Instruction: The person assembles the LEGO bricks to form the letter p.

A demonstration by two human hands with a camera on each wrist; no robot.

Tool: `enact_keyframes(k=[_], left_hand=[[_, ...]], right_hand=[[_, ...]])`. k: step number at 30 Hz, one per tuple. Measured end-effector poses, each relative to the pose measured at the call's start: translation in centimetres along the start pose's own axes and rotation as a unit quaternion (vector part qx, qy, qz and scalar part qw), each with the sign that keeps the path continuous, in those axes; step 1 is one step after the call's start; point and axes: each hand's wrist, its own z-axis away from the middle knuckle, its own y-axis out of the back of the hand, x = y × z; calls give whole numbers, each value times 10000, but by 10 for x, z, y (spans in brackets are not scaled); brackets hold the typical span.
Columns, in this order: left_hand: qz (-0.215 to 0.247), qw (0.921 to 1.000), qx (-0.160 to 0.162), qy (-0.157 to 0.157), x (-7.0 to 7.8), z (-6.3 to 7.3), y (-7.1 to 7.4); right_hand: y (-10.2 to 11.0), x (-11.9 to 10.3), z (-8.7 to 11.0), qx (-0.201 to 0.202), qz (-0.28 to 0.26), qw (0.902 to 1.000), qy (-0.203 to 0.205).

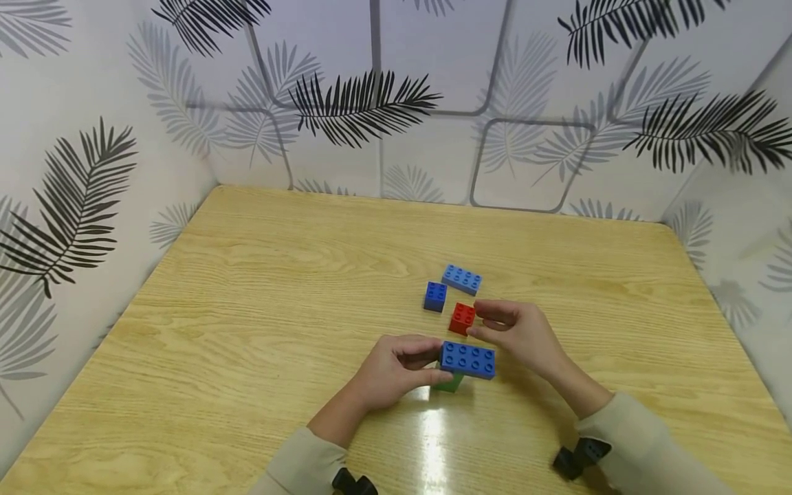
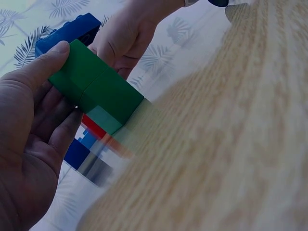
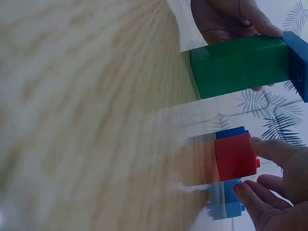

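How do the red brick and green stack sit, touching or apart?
Apart. The right wrist view shows it: the patterned wall is visible through a clear gap between the red brick and the green stack.

Seen sideways, a pale wood-grained table (image 3: 96, 120) fills the left side, its surface faintly mirroring the bricks. At the top, the left hand (image 3: 228, 19) holds two stacked green plastic bricks (image 3: 243, 67) capped by a dark blue plastic brick (image 3: 299, 62). Below, the right hand (image 3: 294, 178) has its thumb at a red plastic brick (image 3: 236, 156) (studs facing right here). A blue brick (image 3: 231, 134) and a lighter blue studded brick (image 3: 233, 199) show behind the red one.
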Motion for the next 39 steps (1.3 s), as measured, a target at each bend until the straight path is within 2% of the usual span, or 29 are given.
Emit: enact_keyframes(k=[14, 24, 39], left_hand=[[33, 9996, 40, 275, 2, 0, -1], [75, 9994, 18, 331, 4, 1, -2], [43, 9995, -2, 297, 2, 0, -1]], right_hand=[[-6, 5, -8, -137, -256, 9995, -154], [-10, 4, -11, -115, -143, 9998, -107], [-6, 2, -8, -120, -278, 9995, -112]])
